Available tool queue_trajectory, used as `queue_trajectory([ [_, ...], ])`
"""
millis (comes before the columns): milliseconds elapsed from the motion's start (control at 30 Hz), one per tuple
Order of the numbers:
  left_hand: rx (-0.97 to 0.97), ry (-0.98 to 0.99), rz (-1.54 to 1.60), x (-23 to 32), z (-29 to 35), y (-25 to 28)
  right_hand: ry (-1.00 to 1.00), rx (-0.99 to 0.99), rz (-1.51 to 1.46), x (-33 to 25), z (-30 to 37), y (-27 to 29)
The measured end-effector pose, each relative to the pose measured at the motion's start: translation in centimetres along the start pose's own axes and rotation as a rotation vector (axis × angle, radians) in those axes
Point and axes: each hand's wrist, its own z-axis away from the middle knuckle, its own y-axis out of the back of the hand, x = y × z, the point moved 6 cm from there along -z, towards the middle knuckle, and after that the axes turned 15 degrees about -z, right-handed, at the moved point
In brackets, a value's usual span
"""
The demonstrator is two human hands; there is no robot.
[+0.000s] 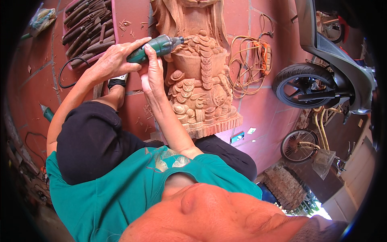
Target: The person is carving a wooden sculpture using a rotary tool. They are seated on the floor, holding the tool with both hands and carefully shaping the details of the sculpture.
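Note:
A green handheld rotary tool (pixel 160 46) lies across my two hands, its dark nose pointing right at a wood carving (pixel 195 62). My left hand (pixel 115 58) is wrapped round the tool's rear end. Closed on its near side, my right hand (pixel 152 74) presses a thumb up against the body. The tip meets or hovers just over the heaped round shapes at the carving's upper middle; I cannot tell if it touches. Rows of carved coins and scrolls run down the reddish-brown wood, which lies on the floor between my legs.
A pink-rimmed tray (pixel 115 25) of chisels stands at the far left. Coiled orange cable (pixel 242 74) with an orange power strip (pixel 266 58) lies right of the carving. Beyond are a motorbike wheel (pixel 282 82) and a bicycle (pixel 287 147). Wood shavings (pixel 125 23) litter the red tiles.

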Motion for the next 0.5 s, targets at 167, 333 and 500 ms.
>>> queue_trajectory([
  [167, -0.01, 0.008, 0.004, 0.03, -0.02, 0.03, -0.004, -0.007, 0.005, -0.07, 0.17, -0.45],
  [333, -0.003, 0.01, 0.006, -0.02, 0.02, -0.01, -0.011, -0.003, 0.002, -0.1, 0.22, -0.54],
  [500, -0.046, 0.019, 0.031, 0.23, 0.04, 0.24, 0.006, 0.012, 0.005, -0.15, 0.5, -0.49],
])
